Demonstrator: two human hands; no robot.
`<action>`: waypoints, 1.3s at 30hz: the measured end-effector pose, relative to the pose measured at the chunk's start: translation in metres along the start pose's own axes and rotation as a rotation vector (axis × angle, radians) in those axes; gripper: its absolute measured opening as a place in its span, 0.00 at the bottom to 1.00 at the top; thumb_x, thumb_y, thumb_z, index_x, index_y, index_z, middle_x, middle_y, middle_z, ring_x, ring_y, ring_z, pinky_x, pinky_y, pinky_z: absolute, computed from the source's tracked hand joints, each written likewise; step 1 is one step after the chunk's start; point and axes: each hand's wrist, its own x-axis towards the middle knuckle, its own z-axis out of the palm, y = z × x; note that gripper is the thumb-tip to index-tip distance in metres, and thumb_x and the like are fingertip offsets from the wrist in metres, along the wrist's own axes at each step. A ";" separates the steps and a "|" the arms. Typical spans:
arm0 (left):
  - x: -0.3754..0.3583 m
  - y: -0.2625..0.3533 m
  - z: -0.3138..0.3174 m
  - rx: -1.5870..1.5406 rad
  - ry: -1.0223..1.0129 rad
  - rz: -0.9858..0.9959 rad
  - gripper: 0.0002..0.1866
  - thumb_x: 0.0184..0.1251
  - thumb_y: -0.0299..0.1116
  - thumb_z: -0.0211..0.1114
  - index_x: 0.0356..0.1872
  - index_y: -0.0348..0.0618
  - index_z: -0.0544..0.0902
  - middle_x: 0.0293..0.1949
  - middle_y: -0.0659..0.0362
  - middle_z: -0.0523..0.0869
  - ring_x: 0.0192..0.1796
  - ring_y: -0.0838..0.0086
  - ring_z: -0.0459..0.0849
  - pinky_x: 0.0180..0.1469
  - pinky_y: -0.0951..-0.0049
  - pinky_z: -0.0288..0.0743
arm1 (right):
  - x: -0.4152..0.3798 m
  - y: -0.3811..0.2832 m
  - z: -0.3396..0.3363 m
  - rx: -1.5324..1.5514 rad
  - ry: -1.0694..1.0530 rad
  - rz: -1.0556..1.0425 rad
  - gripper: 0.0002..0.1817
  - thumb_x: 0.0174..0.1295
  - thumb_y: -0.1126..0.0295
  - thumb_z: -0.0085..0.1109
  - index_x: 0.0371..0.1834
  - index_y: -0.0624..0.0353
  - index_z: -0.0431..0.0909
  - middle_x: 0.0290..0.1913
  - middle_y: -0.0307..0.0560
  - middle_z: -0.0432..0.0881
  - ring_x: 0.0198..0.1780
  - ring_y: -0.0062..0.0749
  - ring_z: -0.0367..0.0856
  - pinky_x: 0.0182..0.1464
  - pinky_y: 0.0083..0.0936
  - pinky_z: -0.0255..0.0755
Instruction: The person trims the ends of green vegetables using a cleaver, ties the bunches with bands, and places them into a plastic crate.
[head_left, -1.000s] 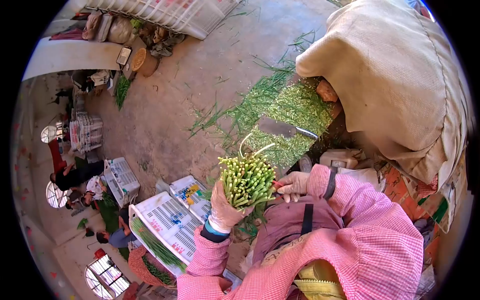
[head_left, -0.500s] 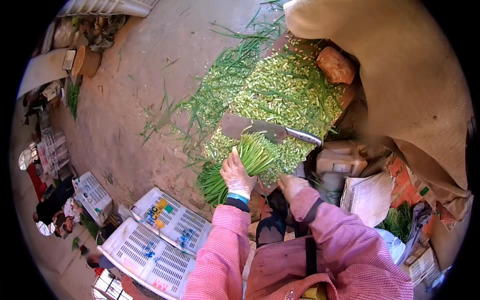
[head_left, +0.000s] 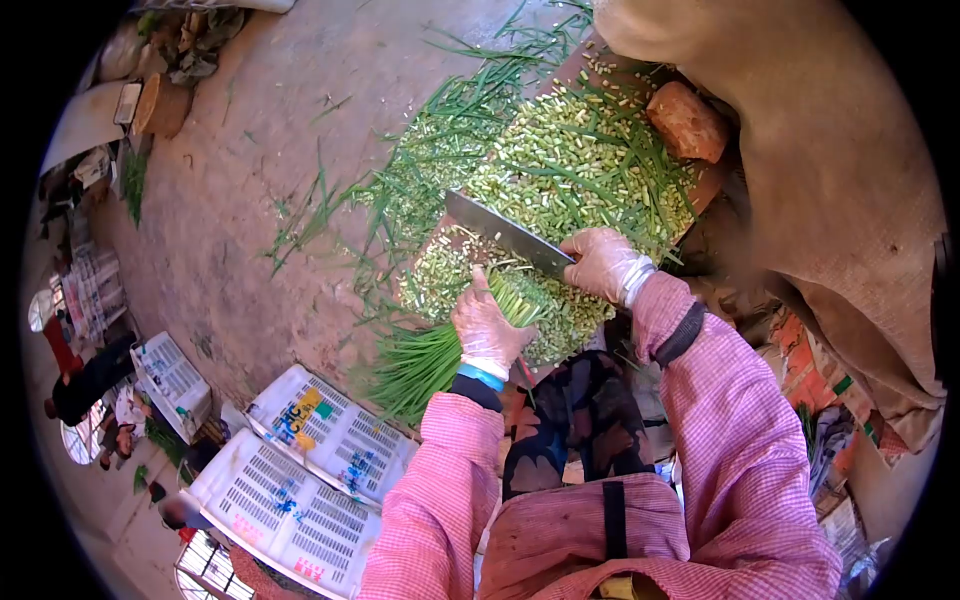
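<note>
My left hand (head_left: 487, 325), in a thin clear glove, is closed round a bunch of long green chives (head_left: 412, 368). Their cut ends point up and right, and the leafy ends trail to the lower left. In my right hand (head_left: 603, 264), also gloved, is the handle of a cleaver (head_left: 508, 233); my fingers hide most of that handle. The blade stands on edge between the bunch and a heap of chopped chive pieces (head_left: 560, 165). Beneath the pieces is a brown board (head_left: 708, 190), mostly covered.
An orange-brown stone or brick (head_left: 688, 122) sits at the board's far right, beside a large tan cloth (head_left: 800, 130). Loose green leaves (head_left: 480, 90) litter the floor left of the board. White slotted crates (head_left: 285, 510) stand at lower left. People are in the far left background.
My right hand has moved up from near my lap and taken hold of the cleaver, which lay flat on the chopped pieces. The blade is now raised on edge. My left hand still grips the chives.
</note>
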 end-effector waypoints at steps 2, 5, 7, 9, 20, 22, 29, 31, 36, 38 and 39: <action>0.007 0.001 -0.004 -0.009 -0.010 -0.033 0.58 0.27 0.47 0.75 0.62 0.31 0.54 0.49 0.45 0.72 0.53 0.54 0.69 0.58 0.63 0.60 | -0.009 0.014 0.012 0.043 0.082 -0.090 0.19 0.49 0.64 0.55 0.47 0.48 0.77 0.35 0.53 0.80 0.39 0.46 0.79 0.45 0.35 0.71; 0.025 0.011 -0.017 0.007 -0.283 -0.222 0.50 0.29 0.50 0.74 0.57 0.31 0.63 0.52 0.49 0.69 0.58 0.58 0.65 0.60 0.61 0.58 | -0.025 0.021 0.042 0.142 0.264 -0.103 0.16 0.59 0.61 0.48 0.50 0.45 0.75 0.35 0.58 0.79 0.38 0.49 0.78 0.43 0.37 0.71; 0.020 0.014 -0.012 0.109 -0.163 -0.151 0.49 0.30 0.49 0.74 0.56 0.32 0.64 0.53 0.49 0.69 0.58 0.58 0.65 0.60 0.62 0.58 | -0.038 0.022 0.053 0.014 0.295 -0.025 0.14 0.60 0.60 0.48 0.47 0.49 0.74 0.32 0.57 0.78 0.36 0.51 0.77 0.38 0.40 0.70; 0.017 0.009 -0.002 0.211 -0.027 -0.059 0.46 0.31 0.48 0.74 0.53 0.32 0.66 0.55 0.47 0.67 0.58 0.59 0.65 0.59 0.64 0.60 | -0.055 0.017 0.064 -0.003 0.329 -0.027 0.12 0.60 0.61 0.49 0.44 0.51 0.75 0.30 0.56 0.78 0.34 0.52 0.76 0.35 0.40 0.70; 0.014 0.008 0.014 0.043 -0.072 -0.078 0.46 0.32 0.49 0.71 0.55 0.30 0.64 0.53 0.46 0.70 0.58 0.57 0.65 0.60 0.61 0.59 | -0.018 0.027 0.085 -0.135 0.140 0.086 0.14 0.62 0.58 0.44 0.34 0.58 0.71 0.28 0.58 0.78 0.35 0.53 0.78 0.36 0.45 0.69; 0.013 0.008 0.014 0.006 -0.037 -0.088 0.46 0.32 0.48 0.71 0.54 0.31 0.65 0.53 0.46 0.69 0.58 0.56 0.65 0.60 0.62 0.59 | 0.014 0.001 0.082 -0.153 0.145 0.071 0.15 0.61 0.57 0.44 0.36 0.59 0.71 0.29 0.58 0.78 0.36 0.52 0.78 0.37 0.44 0.69; 0.008 0.000 0.017 0.001 0.038 -0.021 0.45 0.31 0.46 0.73 0.54 0.35 0.65 0.51 0.51 0.68 0.56 0.60 0.65 0.57 0.61 0.60 | -0.010 -0.026 0.035 -0.310 0.524 -0.182 0.27 0.51 0.55 0.58 0.55 0.51 0.69 0.55 0.47 0.70 0.60 0.42 0.63 0.55 0.40 0.60; 0.006 0.007 0.009 0.014 0.019 -0.039 0.43 0.30 0.46 0.73 0.53 0.37 0.66 0.49 0.53 0.68 0.55 0.61 0.65 0.55 0.61 0.61 | -0.004 -0.042 0.047 -0.328 0.495 -0.211 0.28 0.49 0.52 0.60 0.54 0.49 0.70 0.58 0.46 0.68 0.62 0.44 0.59 0.61 0.41 0.54; -0.002 -0.003 0.014 -0.154 0.147 0.033 0.40 0.29 0.45 0.73 0.48 0.37 0.68 0.47 0.49 0.71 0.53 0.57 0.68 0.55 0.61 0.61 | 0.048 -0.011 0.085 0.089 0.413 -0.371 0.23 0.49 0.52 0.61 0.45 0.50 0.78 0.53 0.50 0.74 0.60 0.40 0.63 0.62 0.33 0.54; -0.008 -0.008 0.011 -0.177 0.179 0.076 0.41 0.29 0.46 0.73 0.48 0.37 0.67 0.47 0.49 0.71 0.52 0.56 0.68 0.56 0.61 0.61 | 0.012 -0.025 0.044 0.911 0.489 0.131 0.20 0.51 0.57 0.60 0.45 0.54 0.78 0.47 0.54 0.77 0.55 0.40 0.70 0.58 0.30 0.61; -0.012 -0.011 0.009 -0.188 0.182 0.070 0.41 0.29 0.46 0.73 0.48 0.37 0.67 0.47 0.49 0.71 0.52 0.56 0.68 0.56 0.61 0.61 | -0.010 -0.020 0.022 0.785 0.529 0.103 0.20 0.52 0.59 0.59 0.46 0.57 0.76 0.48 0.53 0.77 0.52 0.41 0.72 0.55 0.30 0.63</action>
